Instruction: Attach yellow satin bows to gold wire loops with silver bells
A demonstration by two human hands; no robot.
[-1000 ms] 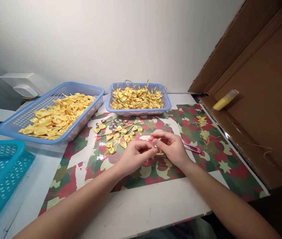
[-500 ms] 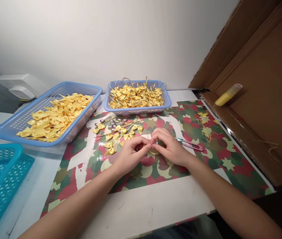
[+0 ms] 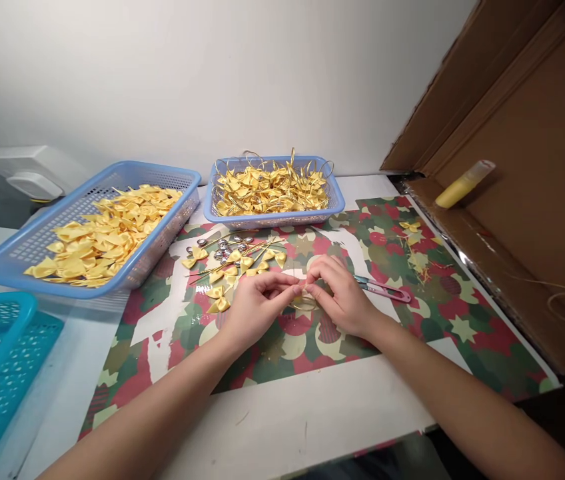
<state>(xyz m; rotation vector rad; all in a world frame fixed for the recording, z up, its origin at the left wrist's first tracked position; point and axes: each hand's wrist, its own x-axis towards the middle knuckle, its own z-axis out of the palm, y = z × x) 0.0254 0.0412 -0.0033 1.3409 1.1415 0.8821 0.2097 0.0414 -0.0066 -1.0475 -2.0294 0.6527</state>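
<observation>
My left hand (image 3: pixel 261 303) and my right hand (image 3: pixel 338 293) meet fingertip to fingertip over the patterned sheet. Both are closed in a pinch around a gold cord (image 3: pixel 305 305), whose loop hangs below the fingers. A small yellow piece shows beside the loop, mostly hidden by my left fingers. Left of the hands lie several yellow bows (image 3: pixel 219 300), gold cords and round silver bells (image 3: pixel 222 250). Just right of my right hand is a pink-handled tool (image 3: pixel 387 291), partly hidden by it.
A blue basket (image 3: pixel 162 267) of yellow bows stands at the left, another blue basket (image 3: pixel 275 219) of corded bows at the back. A teal basket (image 3: pixel 27 333) sits at the near left. At the right are cord scraps (image 3: pixel 422 263), a yellow tube (image 3: pixel 465 184) and a cardboard wall (image 3: pixel 527 153).
My fingertips have moved slightly apart, and more of the gold loop shows beneath them. The whole view has shifted a little.
</observation>
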